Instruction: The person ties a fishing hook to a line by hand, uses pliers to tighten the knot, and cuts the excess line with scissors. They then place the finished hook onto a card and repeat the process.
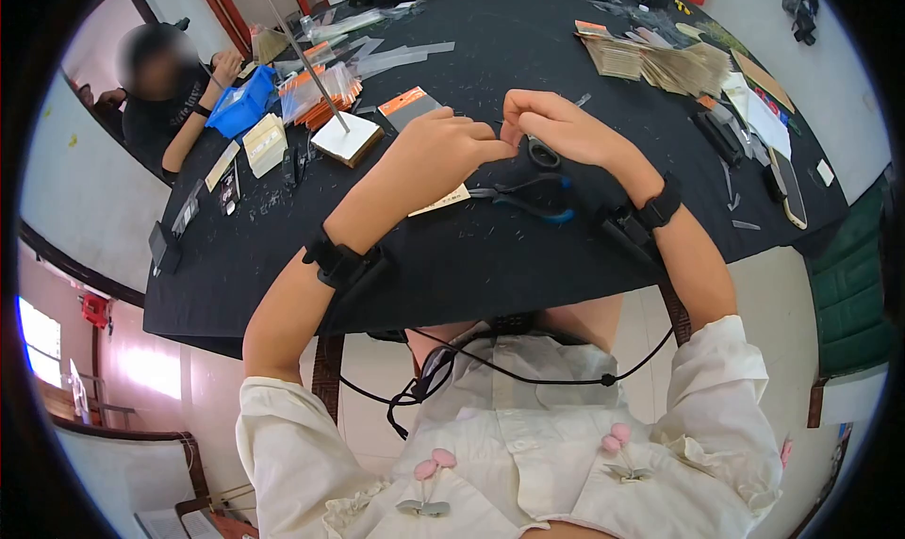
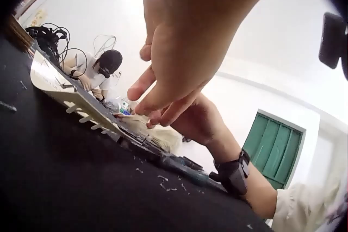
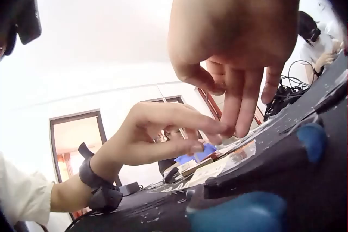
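Above the black tabletop my left hand and right hand meet at their fingertips. In the right wrist view, the left hand holds its thumb and forefinger apart, reaching to the straight, downward fingers of the right hand. Nothing shows between the fingers in either wrist view. Below the hands lie pliers with blue handles, their jaws over a cream card. Black-handled scissors lie partly hidden by the right hand.
A white-topped block with an upright metal rod stands left of the hands. Beyond it are orange-topped packets and a blue bin, near another person. Stacked brown cards and a phone lie at right.
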Motion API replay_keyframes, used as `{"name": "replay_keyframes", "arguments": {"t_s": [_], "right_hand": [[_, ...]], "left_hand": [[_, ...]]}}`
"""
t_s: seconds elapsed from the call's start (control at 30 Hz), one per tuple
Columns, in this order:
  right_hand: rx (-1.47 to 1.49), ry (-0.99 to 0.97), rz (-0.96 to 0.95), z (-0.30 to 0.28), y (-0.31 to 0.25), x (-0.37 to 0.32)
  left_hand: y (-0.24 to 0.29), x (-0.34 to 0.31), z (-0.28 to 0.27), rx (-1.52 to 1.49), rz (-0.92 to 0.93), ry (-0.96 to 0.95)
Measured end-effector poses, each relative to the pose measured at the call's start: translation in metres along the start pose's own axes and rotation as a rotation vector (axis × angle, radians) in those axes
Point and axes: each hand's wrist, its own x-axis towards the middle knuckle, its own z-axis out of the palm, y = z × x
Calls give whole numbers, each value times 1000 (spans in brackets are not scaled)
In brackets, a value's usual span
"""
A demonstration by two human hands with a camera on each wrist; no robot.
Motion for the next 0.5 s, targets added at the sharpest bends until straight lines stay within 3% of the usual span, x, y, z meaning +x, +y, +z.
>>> {"name": "replay_keyframes", "arguments": {"t_s": [0.17,0.23,0.5], "right_hand": [[74,-3,61,-4,-5,0],[114,-7,69,-3,-12,-2],[272,6,119,5,-23,-1]], "left_hand": [[7,7,-4,127,93,18],[8,8,-4,186,154,132],[17,5,-18,104,112,198]]}}
